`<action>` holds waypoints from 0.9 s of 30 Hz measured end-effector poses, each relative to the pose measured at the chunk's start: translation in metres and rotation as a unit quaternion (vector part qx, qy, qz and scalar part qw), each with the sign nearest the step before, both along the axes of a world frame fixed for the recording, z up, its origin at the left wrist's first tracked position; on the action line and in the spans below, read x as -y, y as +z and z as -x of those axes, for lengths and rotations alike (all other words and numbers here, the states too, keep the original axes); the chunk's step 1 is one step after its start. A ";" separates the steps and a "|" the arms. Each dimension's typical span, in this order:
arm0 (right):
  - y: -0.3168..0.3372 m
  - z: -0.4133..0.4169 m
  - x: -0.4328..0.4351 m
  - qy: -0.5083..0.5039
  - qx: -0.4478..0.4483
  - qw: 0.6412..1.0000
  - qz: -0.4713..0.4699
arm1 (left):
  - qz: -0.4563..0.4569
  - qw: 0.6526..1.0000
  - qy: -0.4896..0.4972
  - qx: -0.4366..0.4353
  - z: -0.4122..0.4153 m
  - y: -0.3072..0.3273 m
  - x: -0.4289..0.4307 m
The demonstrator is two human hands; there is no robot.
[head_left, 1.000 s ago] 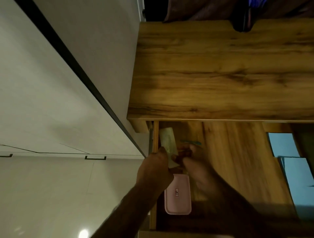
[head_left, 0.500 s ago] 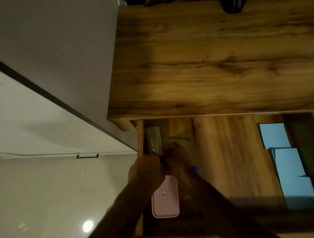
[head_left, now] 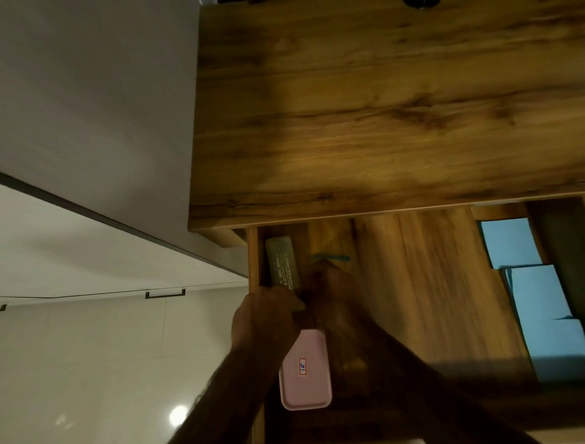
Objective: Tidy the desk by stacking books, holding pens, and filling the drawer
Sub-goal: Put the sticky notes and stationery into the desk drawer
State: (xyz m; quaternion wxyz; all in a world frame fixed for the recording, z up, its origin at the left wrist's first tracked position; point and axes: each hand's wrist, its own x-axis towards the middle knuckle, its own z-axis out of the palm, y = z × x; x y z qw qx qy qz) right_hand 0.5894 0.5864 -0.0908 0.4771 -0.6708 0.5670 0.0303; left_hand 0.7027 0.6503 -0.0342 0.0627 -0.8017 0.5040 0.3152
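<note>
Now, drawer filling: left grip [head_left: 262, 320] holds the greenish packet [head_left: 281, 266] along the drawer [head_left: 252, 253] left edge; right grip [head_left: 329, 293] too dark to tell; next, let go

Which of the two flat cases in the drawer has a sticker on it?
The pink case, the nearer one, with a small red-edged sticker; the olive packet beyond shows only print.

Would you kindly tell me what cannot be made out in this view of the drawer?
Head view only:
- Print on the green packet: too small and dim to read.
- The packet's near end: hidden under the gripping left hand.
- The right hand: blurred, shadowed; whether it holds anything is unclear.
- A dark object on the desk: cut off by the top edge.
- The pink case's label: too small.
</note>
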 end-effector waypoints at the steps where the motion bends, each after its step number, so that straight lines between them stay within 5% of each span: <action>1: 0.001 0.006 0.003 -0.010 0.008 1.000 0.007 | 0.005 1.000 0.001 0.005 -0.001 0.002 0.001; 7: -0.009 0.054 0.044 -0.049 -0.048 0.987 0.145 | 0.048 0.998 -0.049 0.007 -0.001 0.004 0.023; 19: -0.024 0.040 0.059 0.036 -0.058 0.988 0.136 | 0.024 0.996 -0.084 -0.010 0.008 -0.012 0.037; 27: 0.003 0.054 0.058 0.050 -0.073 0.977 0.194 | 0.089 0.993 -0.079 -0.019 0.009 0.001 0.024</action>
